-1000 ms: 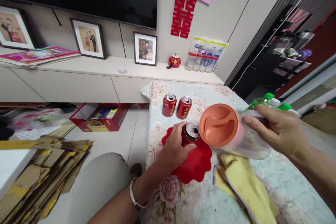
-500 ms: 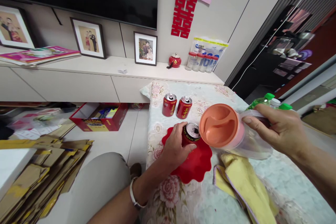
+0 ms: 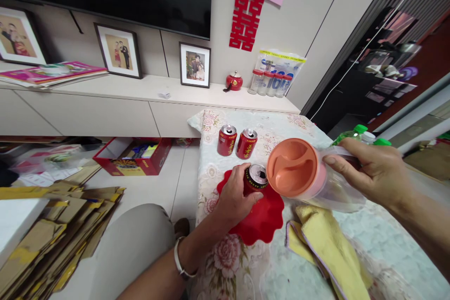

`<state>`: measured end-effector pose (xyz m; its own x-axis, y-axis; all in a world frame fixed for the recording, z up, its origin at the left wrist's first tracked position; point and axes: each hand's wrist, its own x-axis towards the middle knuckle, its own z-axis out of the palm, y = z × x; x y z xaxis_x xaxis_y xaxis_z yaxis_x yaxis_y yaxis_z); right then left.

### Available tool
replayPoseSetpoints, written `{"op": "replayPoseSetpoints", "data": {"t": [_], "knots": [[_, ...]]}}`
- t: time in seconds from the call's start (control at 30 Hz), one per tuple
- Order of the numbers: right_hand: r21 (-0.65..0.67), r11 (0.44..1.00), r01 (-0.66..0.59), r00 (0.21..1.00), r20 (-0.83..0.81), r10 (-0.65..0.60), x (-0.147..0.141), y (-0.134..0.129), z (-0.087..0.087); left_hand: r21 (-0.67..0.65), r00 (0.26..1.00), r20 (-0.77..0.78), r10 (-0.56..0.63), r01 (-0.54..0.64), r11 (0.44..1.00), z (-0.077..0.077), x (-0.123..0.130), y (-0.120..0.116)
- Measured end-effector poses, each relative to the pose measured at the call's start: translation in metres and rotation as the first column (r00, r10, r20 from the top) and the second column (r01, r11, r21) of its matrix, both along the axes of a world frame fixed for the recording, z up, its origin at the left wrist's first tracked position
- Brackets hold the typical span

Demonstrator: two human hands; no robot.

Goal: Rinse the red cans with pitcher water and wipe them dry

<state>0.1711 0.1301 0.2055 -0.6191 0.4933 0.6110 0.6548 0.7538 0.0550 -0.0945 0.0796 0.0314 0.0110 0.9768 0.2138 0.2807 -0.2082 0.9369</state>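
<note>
My left hand (image 3: 236, 195) is wrapped round an opened red drink can (image 3: 258, 176), held upright over a red scalloped plate (image 3: 269, 218). My right hand (image 3: 369, 173) grips the handle of a clear plastic pitcher (image 3: 337, 192) with an orange lid (image 3: 292, 168). The pitcher is tilted to the left, its lid right beside the can's top; whether they touch I cannot tell. Liquid passing between them cannot be made out. Two more opened red cans (image 3: 227, 140) stand side by side behind the plate.
A yellow cloth (image 3: 326, 248) lies on the flowered tablecloth (image 3: 228, 258) below the pitcher. Green-capped bottles (image 3: 360, 131) stand at the right behind my hand. Along the back runs a white cabinet (image 3: 158, 91) with framed photos and jars. Flattened cardboard (image 3: 45, 239) and a red box (image 3: 131, 154) are on the floor.
The pitcher and my right hand have shifted very slightly. My left hand and the can have stayed in place.
</note>
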Motion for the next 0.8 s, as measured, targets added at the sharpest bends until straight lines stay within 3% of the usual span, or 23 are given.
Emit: {"op": "replayPoseSetpoints", "data": {"t": [0.17,0.8], "knots": [[-0.052,0.998,0.022,1.0,-0.001,-0.023,0.0036,0.0022,-0.0036,-0.007,1.0,0.01,-0.005,0.005,1.0,0.001,-0.0004,-0.001],[-0.001,1.0,0.016,1.0,0.018,-0.016,0.0032,0.0058,-0.0034,-0.014,1.0,0.011,-0.002,0.002,1.0,0.0022,0.0004,-0.0009]]}}
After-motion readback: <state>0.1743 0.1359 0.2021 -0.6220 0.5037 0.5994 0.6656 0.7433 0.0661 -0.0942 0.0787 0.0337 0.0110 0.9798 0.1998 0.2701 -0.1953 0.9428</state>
